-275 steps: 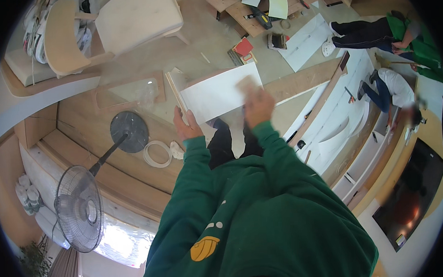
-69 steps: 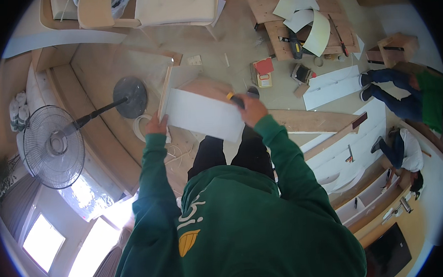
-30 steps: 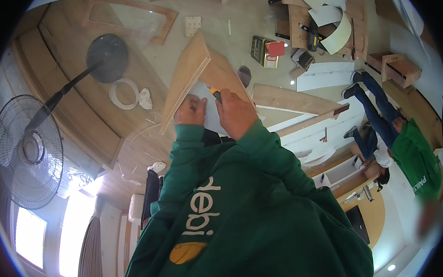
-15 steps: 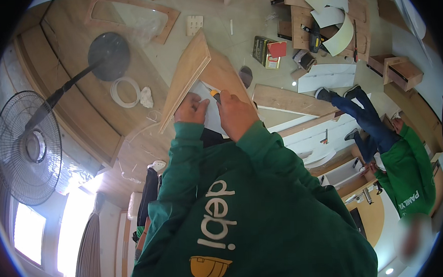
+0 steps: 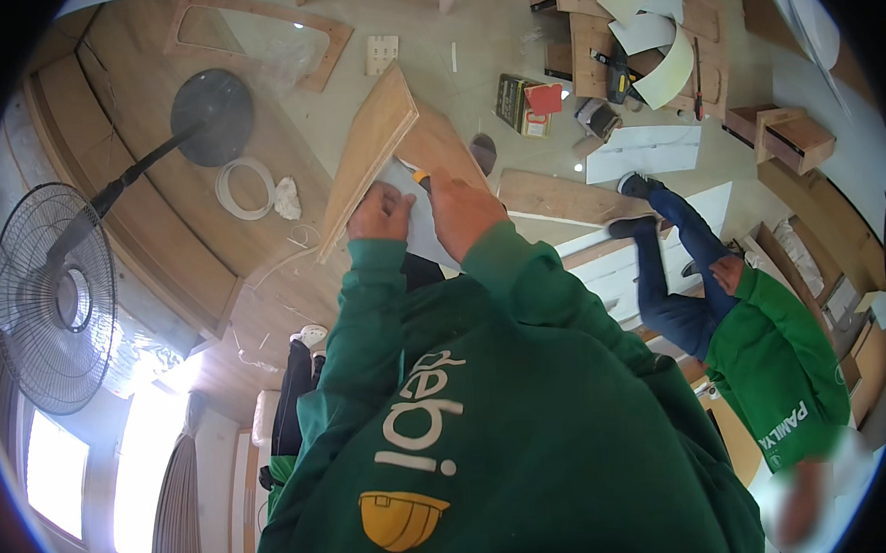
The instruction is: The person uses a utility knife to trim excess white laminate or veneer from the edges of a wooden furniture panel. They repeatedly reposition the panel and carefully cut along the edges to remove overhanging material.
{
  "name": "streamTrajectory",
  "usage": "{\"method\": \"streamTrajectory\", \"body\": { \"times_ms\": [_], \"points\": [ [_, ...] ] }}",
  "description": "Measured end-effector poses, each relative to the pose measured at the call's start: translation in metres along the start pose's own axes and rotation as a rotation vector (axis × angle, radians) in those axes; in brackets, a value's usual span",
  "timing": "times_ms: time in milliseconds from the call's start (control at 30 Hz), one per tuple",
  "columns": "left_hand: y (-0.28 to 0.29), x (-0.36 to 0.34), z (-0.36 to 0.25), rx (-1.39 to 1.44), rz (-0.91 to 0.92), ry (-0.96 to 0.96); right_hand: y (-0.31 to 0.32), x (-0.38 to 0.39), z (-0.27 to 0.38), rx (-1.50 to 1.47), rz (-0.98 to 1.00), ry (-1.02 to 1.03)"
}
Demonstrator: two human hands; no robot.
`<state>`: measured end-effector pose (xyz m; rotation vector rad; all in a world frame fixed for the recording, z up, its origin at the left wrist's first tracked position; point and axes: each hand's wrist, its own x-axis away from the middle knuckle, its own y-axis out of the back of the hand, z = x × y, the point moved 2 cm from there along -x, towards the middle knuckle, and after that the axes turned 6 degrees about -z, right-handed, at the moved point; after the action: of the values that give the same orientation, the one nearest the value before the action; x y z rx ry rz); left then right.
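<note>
Directly before me a wooden piece of joined panels stands at an angle, with a white sheet lying against its inner side. My right hand is closed round the yellow and black handle of a utility knife. The knife's tip points up and left at the sheet, near the corner where the panels meet. My left hand has its fingers curled at the sheet's left edge, beside the wood. What lies under those fingers is partly hidden.
A pedestal fan stands at left, beside a coil of white tubing. Boards, a tin and a drill lie at far right. A co-worker in green is at right; another person's dark-clad leg shows lower left.
My right hand and the knife have shifted slightly up and left along the sheet. My left hand stays in place. The co-worker at right has stepped leftward, nearer to me.
</note>
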<state>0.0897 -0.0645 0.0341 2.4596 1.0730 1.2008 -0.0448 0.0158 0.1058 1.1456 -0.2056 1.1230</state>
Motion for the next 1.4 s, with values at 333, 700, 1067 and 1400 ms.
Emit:
{"method": "streamTrajectory", "body": {
  "times_ms": [333,700,1067,1400],
  "points": [
    [-0.004,-0.007,0.010,-0.003,-0.016,0.037,-0.009,-0.012,-0.003,-0.072,0.025,-0.032],
    [-0.003,-0.005,0.005,-0.048,-0.036,0.062,0.002,0.000,-0.028,-0.163,-0.126,-0.025],
    [-0.002,-0.007,0.006,-0.057,-0.036,0.031,-0.004,0.013,-0.013,-0.034,-0.082,0.002],
    [0.007,0.004,-0.001,-0.133,-0.005,-0.009,-0.007,0.030,-0.008,-0.013,-0.107,-0.012]
  ]
}}
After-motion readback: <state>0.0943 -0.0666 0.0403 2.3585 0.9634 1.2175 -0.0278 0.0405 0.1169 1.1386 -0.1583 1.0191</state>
